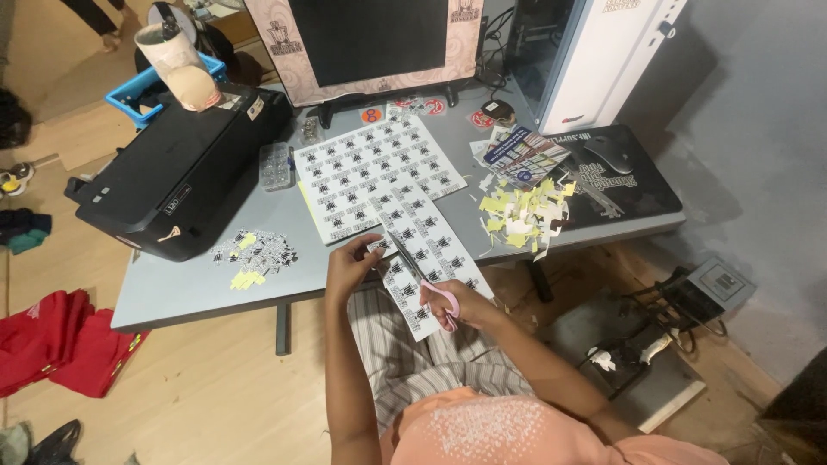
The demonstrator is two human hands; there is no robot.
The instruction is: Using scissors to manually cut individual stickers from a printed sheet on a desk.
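My right hand (461, 303) grips pink-handled scissors (422, 277) whose blades point up and to the left across a strip of printed black-and-white stickers (435, 245). My left hand (349, 263) pinches the left edge of that strip just beyond the table's front edge. A bigger sheet of the same stickers (370, 168) lies flat on the grey table (189, 288) behind the strip.
A black printer (181, 168) fills the table's left. Cut stickers (254, 250) lie in front of it. Yellow and white paper scraps (525, 211) pile at the right, beside a black mouse pad (616, 176) with a mouse. A monitor (370, 43) stands behind. Red cloth (60, 340) lies on the floor.
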